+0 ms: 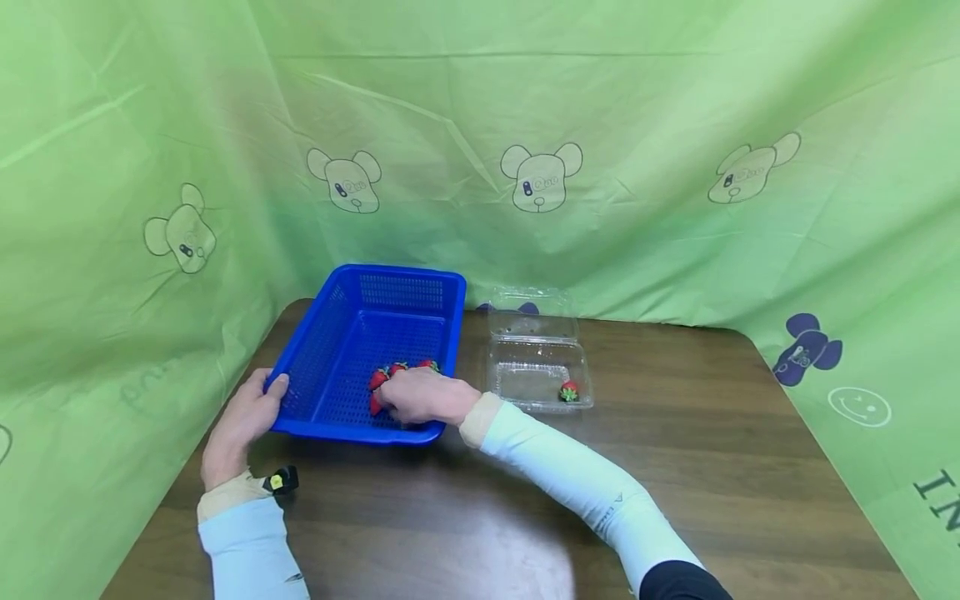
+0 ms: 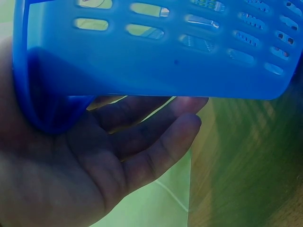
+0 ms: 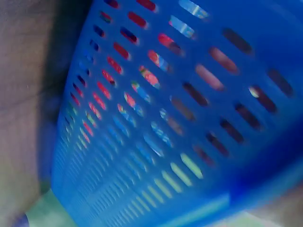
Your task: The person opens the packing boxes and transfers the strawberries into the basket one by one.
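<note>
My left hand [image 1: 243,417] holds the near left corner of a blue plastic basket [image 1: 322,404], thumb over the rim. In the left wrist view its fingers [image 2: 161,146] extend beneath the basket. Several red strawberries [image 1: 378,379] with green tops are gathered near the basket's right front corner. My right hand [image 1: 423,396] reaches in over the right rim among them. Its fingertips are hidden, so a grip on a strawberry cannot be made out. Through the slots, the right wrist view shows red strawberries [image 3: 137,19], blurred.
Right of the basket, a clear plastic clamshell box [image 1: 517,387] lies with its lid [image 1: 532,312] folded back. One strawberry [image 1: 569,391] sits in its near right corner. Green printed cloth [image 1: 622,258] surrounds the brown wooden table [image 1: 697,433].
</note>
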`<state>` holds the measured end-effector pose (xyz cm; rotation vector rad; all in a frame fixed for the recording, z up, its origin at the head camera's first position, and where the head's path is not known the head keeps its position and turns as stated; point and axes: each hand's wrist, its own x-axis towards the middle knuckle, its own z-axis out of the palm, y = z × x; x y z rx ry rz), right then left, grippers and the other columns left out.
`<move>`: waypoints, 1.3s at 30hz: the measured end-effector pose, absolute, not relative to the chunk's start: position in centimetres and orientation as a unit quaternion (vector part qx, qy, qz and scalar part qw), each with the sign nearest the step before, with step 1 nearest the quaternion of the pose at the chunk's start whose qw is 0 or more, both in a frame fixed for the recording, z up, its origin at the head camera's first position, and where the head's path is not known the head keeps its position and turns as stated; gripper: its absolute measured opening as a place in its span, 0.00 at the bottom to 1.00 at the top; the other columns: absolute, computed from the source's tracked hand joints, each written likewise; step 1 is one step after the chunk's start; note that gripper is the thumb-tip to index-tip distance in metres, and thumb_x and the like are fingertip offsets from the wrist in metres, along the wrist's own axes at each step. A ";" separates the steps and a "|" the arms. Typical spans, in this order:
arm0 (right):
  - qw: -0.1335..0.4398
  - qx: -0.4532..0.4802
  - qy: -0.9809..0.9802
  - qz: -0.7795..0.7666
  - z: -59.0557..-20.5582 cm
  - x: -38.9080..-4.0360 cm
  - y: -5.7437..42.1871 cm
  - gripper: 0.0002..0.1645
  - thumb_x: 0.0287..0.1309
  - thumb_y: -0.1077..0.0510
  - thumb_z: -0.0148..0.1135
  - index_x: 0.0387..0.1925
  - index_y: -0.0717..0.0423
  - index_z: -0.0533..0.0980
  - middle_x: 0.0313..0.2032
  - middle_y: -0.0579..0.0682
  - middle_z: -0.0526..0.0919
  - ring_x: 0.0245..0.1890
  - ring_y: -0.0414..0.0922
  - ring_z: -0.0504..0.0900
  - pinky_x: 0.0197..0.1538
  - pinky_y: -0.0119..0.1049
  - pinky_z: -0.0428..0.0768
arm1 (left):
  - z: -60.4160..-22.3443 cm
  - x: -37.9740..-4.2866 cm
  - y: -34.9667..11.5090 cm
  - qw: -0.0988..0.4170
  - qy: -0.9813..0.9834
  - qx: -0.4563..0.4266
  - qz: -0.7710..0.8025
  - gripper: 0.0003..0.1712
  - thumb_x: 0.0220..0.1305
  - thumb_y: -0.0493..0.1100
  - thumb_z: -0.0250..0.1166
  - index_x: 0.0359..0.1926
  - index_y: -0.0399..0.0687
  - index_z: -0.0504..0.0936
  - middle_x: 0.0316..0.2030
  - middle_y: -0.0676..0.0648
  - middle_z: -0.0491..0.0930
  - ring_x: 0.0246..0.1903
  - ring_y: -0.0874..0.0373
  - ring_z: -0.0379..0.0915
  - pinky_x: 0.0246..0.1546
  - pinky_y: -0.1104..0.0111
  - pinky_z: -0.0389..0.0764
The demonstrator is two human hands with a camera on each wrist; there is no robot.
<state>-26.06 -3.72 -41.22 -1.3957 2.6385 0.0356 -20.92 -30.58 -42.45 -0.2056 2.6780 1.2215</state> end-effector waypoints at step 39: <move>0.183 -0.279 0.940 0.067 -37.4 -28.1 16.7 0.21 0.43 0.70 0.64 0.43 0.53 0.78 0.40 0.52 0.81 0.36 0.47 0.79 0.35 0.40 0.80 | -42.5 -21.4 -30.7 0.080 0.913 -0.063 0.395 0.38 0.74 0.61 0.32 0.67 0.33 0.56 0.60 0.29 0.66 0.56 0.37 0.65 0.57 0.45 0.66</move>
